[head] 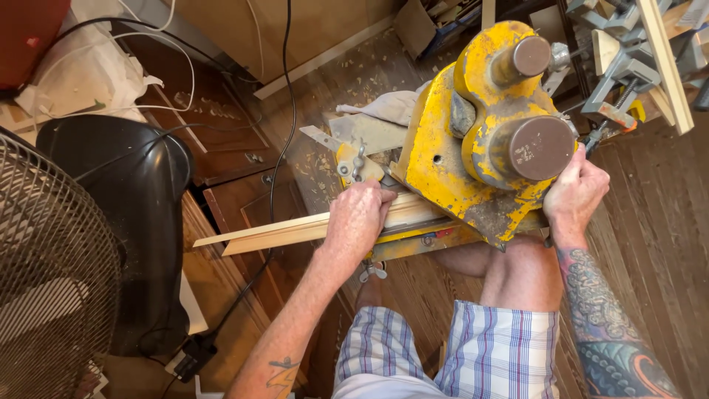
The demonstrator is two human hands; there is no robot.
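The left hand (358,218) presses closed fingers onto the moulding (288,233), pinning it against the yellow cutter (443,166). The strip's long axis runs left from the fingers. The right hand (574,193) grips the cutter's far side, well apart.

A wire-grilled metal fan (44,273) fills the floor's lower left corner beside a black plastic bin (140,222); grey metal clamps (620,81) grip pale wooden strips (665,59) at the upper right edge.

One yellow machine (473,148), one wood strip (288,230), two hands (358,218) (574,193), one fan (52,281).
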